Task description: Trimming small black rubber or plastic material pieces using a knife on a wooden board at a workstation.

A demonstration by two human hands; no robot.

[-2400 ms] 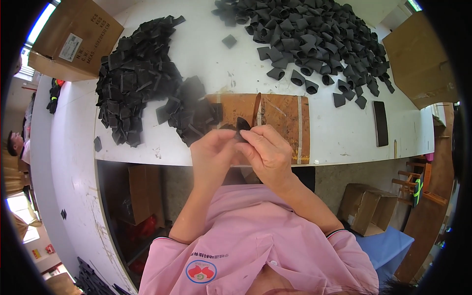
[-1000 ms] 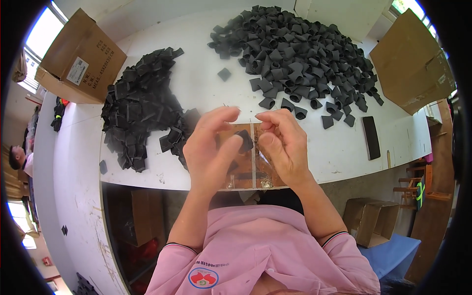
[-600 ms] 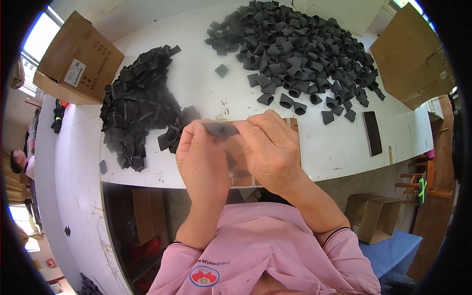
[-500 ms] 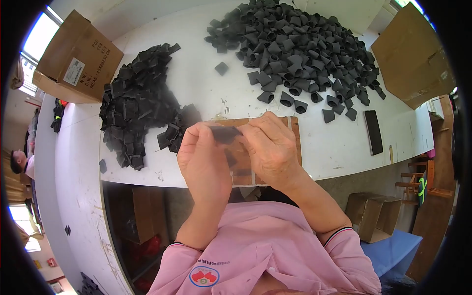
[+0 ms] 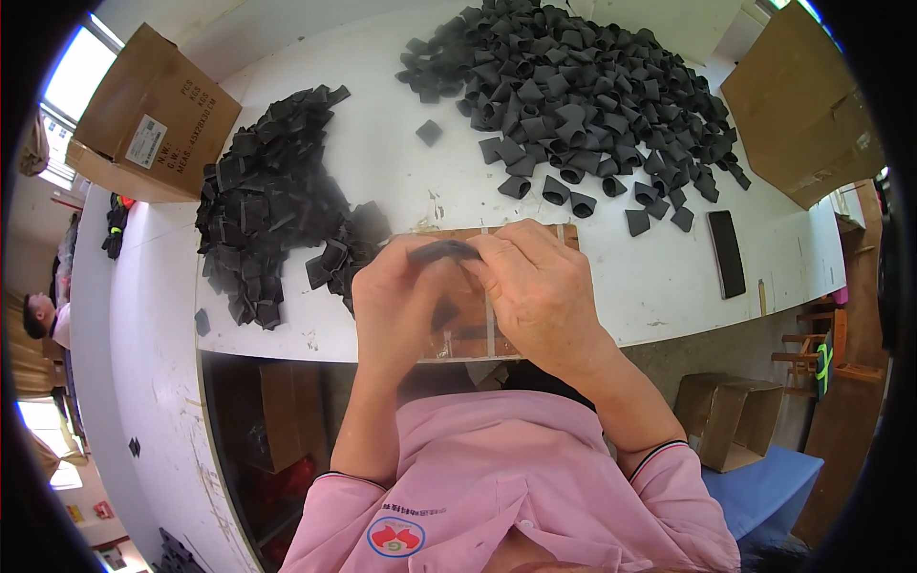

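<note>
A small black fabric-like piece (image 5: 445, 250) is held between both hands above a brown board (image 5: 463, 342) at the table's front edge. My left hand (image 5: 396, 286) pinches its left end with thumb and fingers. On its right end, my right hand (image 5: 537, 282) is closed with the fingertips together. The piece looks bent or curled; its exact shape is partly hidden by the fingers. To the left lies a heap of flat black pieces (image 5: 263, 205). Beyond my hands, at the far right, spreads a large pile of black tube-shaped pieces (image 5: 583, 95).
Cardboard boxes stand at the far left (image 5: 158, 115) and far right (image 5: 802, 105) of the white table (image 5: 373, 143). A dark phone (image 5: 726, 254) lies on the right. Another open box (image 5: 728, 420) and a blue surface (image 5: 764, 492) are below. A person (image 5: 43, 313) is at far left.
Both hands have shifted slightly, the left one a little to the right. The black piece between them now appears more bent and tilted than before.
</note>
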